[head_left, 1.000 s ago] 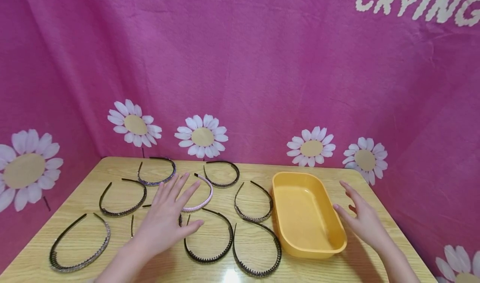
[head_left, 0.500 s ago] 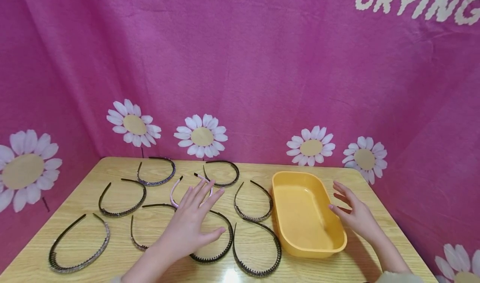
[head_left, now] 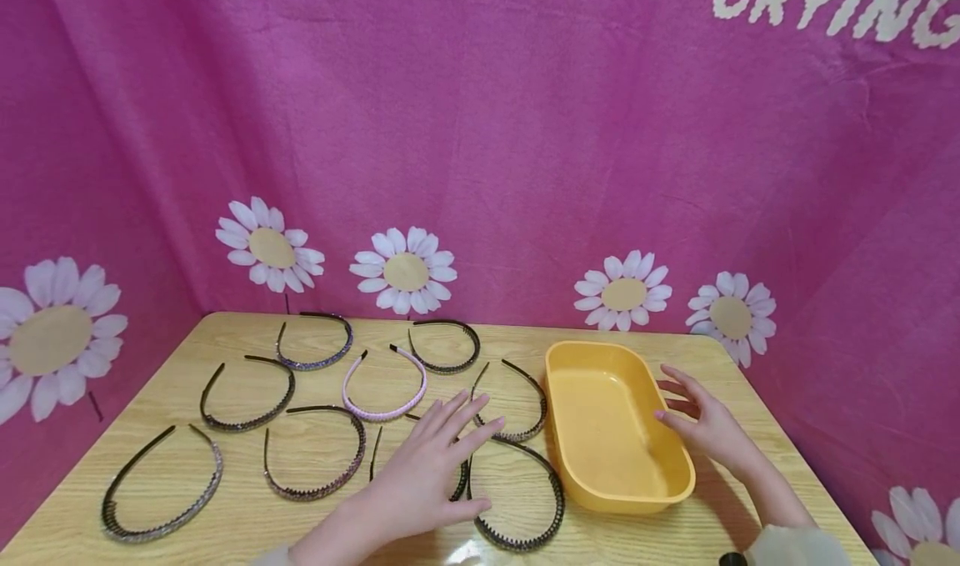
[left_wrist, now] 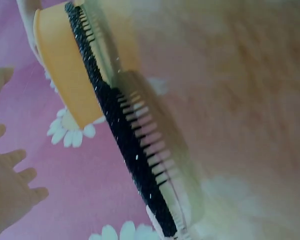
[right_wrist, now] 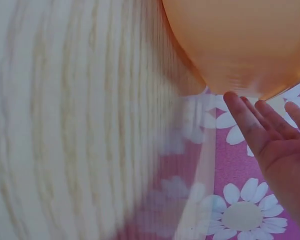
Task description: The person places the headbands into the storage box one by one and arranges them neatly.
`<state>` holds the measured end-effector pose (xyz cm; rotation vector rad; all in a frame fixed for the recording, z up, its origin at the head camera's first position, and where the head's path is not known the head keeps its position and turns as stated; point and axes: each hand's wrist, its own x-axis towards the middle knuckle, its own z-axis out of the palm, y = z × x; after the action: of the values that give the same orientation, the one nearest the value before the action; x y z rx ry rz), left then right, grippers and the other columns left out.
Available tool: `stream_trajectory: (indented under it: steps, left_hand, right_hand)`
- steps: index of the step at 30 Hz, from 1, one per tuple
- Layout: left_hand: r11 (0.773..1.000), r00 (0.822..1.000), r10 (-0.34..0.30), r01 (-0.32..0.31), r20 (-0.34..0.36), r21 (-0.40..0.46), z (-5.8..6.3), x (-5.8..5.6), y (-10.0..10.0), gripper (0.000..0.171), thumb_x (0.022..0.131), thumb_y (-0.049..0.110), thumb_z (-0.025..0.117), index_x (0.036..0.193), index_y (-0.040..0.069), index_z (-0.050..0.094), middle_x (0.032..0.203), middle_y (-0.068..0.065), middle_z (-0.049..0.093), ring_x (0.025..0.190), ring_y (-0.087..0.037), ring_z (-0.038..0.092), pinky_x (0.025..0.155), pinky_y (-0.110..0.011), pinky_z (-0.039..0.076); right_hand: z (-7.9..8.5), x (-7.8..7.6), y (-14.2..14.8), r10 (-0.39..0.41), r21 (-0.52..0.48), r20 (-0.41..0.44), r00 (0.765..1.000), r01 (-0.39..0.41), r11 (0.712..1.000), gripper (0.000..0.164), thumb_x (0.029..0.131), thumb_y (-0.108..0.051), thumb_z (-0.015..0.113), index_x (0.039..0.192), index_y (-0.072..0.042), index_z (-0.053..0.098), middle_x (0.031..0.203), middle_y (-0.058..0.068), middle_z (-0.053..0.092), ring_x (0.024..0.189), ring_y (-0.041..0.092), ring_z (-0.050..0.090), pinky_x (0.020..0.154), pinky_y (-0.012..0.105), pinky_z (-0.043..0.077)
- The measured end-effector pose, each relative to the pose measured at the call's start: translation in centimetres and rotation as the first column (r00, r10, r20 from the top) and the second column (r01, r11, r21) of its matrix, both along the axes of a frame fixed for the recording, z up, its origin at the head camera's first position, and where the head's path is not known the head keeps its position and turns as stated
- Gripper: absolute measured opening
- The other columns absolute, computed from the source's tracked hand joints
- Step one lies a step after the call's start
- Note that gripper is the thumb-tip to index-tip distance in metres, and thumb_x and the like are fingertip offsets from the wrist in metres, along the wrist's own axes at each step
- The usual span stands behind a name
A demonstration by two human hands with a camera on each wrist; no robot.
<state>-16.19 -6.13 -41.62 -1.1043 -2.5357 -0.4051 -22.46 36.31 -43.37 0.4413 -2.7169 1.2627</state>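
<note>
The left hand (head_left: 423, 476), fingers spread and gripping nothing, could scatter headbands (head_left: 519, 543) by sweeping low, while the right hand (head_left: 708, 426), relaxed and unladen, might nudge the nearby tub (head_left: 603, 433).

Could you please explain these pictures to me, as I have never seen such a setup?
There is no machine here, only a person's bare left hand and right hand. The wide view comes from a head-worn camera; the other two come from one on each wrist. On the pale wood-grain table lie nine slim, curved headbands, mostly dark, beside a yellow, oblong plastic tray. Neither hand holds anything: the left is above the headbands, the right beside the tray.
</note>
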Motion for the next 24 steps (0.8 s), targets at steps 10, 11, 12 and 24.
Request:
stream_trajectory:
  steps: [10,11,12,24]
  left_hand:
    - [0.981,0.988,-0.141,0.148,0.057,-0.124,-1.4,0.3,1.1,0.100,0.069,0.057,0.074,0.150,0.030,0.022,0.156,-0.001,0.019,0.141,-0.031,0.023,0.109,-0.055,0.028]
    - [0.979,0.986,-0.153,0.160,0.065,-0.129,-1.5,0.3,1.2,0.100,0.069,0.056,0.075,0.150,0.030,0.022,0.157,-0.001,0.019,0.141,-0.031,0.024,0.107,-0.055,0.030]
    - [0.975,0.984,-0.167,0.175,0.069,-0.134,-1.6,0.3,1.2,0.099,0.070,0.055,0.075,0.150,0.029,0.023,0.156,-0.002,0.020,0.140,-0.032,0.026,0.107,-0.056,0.031]
    - [0.926,0.927,-0.320,0.350,0.196,-0.143,-2.4,0.0,1.1,0.087,0.074,0.038,0.076,0.147,0.027,0.030,0.143,-0.005,0.043,0.131,-0.020,0.040,0.106,-0.042,0.037]
  right_hand:
    - [0.2,-0.3,0.7,0.024,-0.103,0.165,0.986,-0.007,0.995,0.067,0.091,-0.016,0.061,0.146,0.000,0.025,0.134,0.034,0.041,0.096,-0.004,0.054,0.067,0.027,0.054]
    - [0.2,-0.3,0.8,0.034,-0.112,0.177,0.984,-0.014,0.994,0.067,0.092,-0.016,0.061,0.146,0.001,0.024,0.134,0.035,0.040,0.096,-0.006,0.054,0.067,0.027,0.054]
    - [0.2,-0.3,0.8,0.042,-0.123,0.190,0.981,-0.019,0.992,0.067,0.092,-0.015,0.060,0.146,0.001,0.024,0.135,0.036,0.039,0.095,-0.007,0.054,0.067,0.028,0.055]
    - [-0.1,-0.4,1.2,0.114,-0.219,0.341,0.933,-0.039,0.975,0.066,0.094,-0.016,0.056,0.147,0.000,0.021,0.138,0.036,0.034,0.102,0.002,0.057,0.075,0.038,0.057]
